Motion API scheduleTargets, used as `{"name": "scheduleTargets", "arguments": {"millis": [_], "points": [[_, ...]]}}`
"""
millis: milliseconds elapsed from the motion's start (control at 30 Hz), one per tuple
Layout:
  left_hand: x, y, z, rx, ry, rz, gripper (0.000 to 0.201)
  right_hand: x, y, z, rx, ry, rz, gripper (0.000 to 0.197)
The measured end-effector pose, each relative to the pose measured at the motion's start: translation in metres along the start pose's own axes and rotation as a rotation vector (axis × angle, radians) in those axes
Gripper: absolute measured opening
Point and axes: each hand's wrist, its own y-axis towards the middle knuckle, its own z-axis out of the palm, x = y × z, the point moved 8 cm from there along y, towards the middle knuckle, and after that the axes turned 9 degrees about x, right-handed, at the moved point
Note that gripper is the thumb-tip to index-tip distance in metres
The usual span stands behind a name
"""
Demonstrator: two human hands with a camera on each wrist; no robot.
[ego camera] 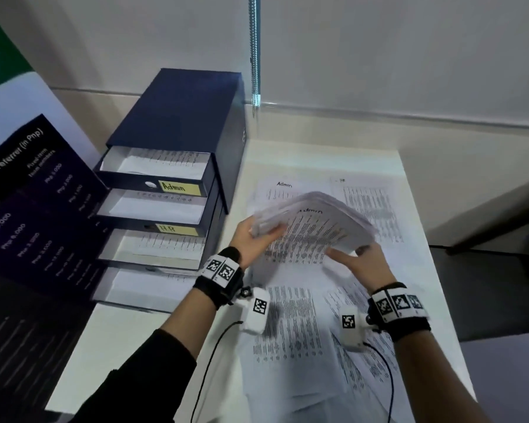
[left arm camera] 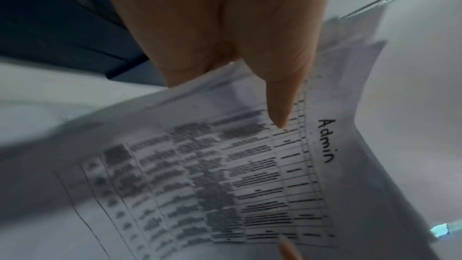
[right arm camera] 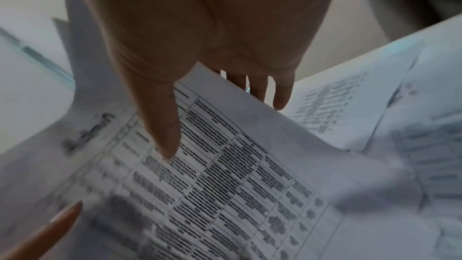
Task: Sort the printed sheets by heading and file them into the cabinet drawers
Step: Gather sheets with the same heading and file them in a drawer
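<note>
We hold the Admin stack in both hands above the loose sheets: left hand thumb on top, fingers seemingly beneath though blurred, right hand likewise pinching the near edge. The stack is light and floppy, bowing between our thumbs and liable to fan, so we grip opposite edges firmly toward the Admin drawer.

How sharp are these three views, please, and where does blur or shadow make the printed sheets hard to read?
Head view: motion blur smears the held stack, though the drawer label "Admin" reads clearly. Left wrist view: the heading "Admin" is crisp, the table rows toward the left edge blurred. Right wrist view: dim and blurred, the right hand in shadow, the heading a smear.
</note>
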Motion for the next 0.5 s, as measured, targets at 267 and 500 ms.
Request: {"name": "scheduleTargets", "arguments": {"millis": [267, 500], "points": [[-0.060, -0.032, -0.030, -0.092, 0.045, 0.083, 0.040, 0.069, -0.012, 0.002, -0.105, -0.072, -0.232, 0.019], [-0.117, -0.071, -0.127, -0.295, -0.013, 0.166, 0.036, 0.185, -0.013, 0.066, 0.056, 0.203, -0.421, 0.032]]}}
